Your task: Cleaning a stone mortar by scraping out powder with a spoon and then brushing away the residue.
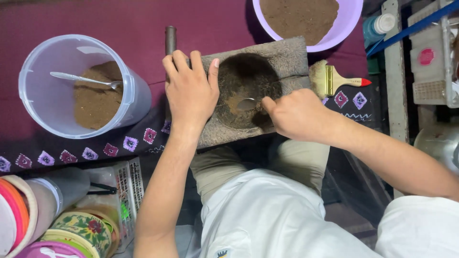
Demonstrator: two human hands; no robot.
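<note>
Brown powder lay in the hollow of a worn wooden mould (pixel 267 57). From the head view, the left hand (pixel 191 91) pressed flat on its left edge, apparently steadying it, while the right hand (pixel 299 114) gripped a spoon (pixel 245 103) inside. A clear bucket (pixel 43 95) of powder stood left, a lilac bowl (pixel 351 19) far, a brush (pixel 334 80) right.

Maroon cloth (pixel 95 19) with embroidered diamond border covers work surface; grey metal frame (pixel 394 71) at right; even light.
</note>
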